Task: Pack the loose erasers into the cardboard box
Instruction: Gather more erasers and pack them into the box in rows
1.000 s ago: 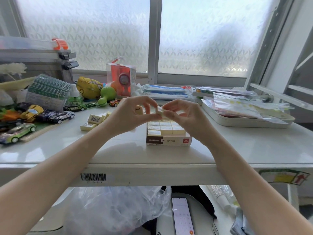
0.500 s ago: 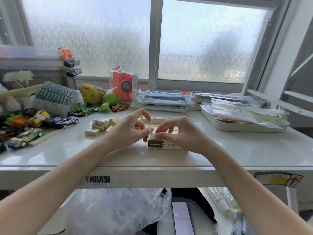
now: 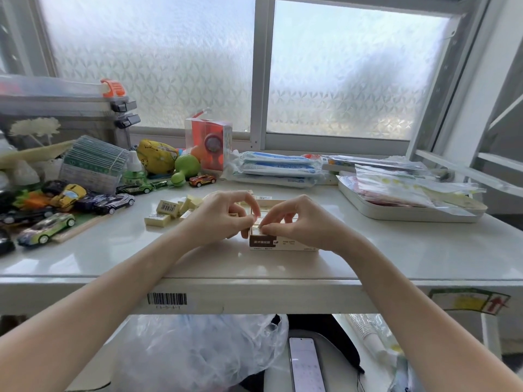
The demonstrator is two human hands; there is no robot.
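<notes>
seating step: right hand [image 3: 297, 222] pinches an eraser [image 3: 257, 228] into the cardboard box [image 3: 283, 244] near-left corner, left hand [image 3: 223, 216] curled alongside steadying it, can't tell if it holds anything. loose erasers [image 3: 167, 210] left of left hand; next press flush, then fetch one

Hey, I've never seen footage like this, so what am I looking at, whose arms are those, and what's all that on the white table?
No machine here: a person wears a camera on the head, looking down at two bare arms. Both hands, left hand and right hand, work over a small brown-and-white cardboard box on the white table; the right fingertips pinch a pale eraser at its near corner. More loose pale erasers lie to the left, beside toy cars.
</notes>
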